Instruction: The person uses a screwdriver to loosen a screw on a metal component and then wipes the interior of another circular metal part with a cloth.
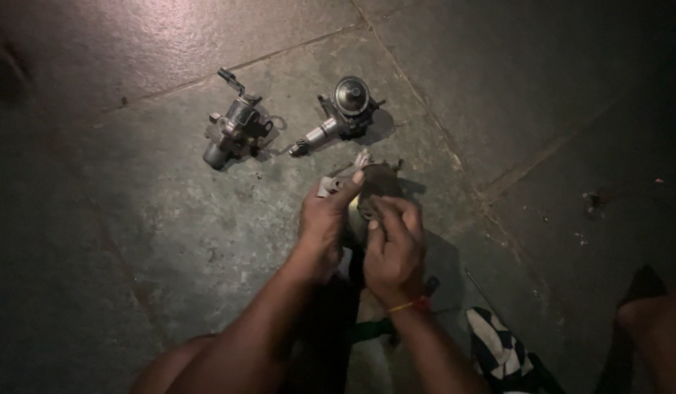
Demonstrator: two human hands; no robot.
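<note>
My left hand (325,219) grips a greasy metal engine part (374,182) from its left side, thumb up by a small lug at its top. My right hand (395,244) is curled against the same part from the right, fingers pressed on its round face. A thread band circles my right wrist. The lower half of the part is hidden behind both hands. It is held just above the stone floor (170,219).
Two more metal assemblies lie on the floor beyond my hands: a bracketed one (234,130) at the left and one with a round cap (339,113) to its right. A striped cloth (498,349) and a thin rod (484,290) lie at lower right. A knee shows at the right edge.
</note>
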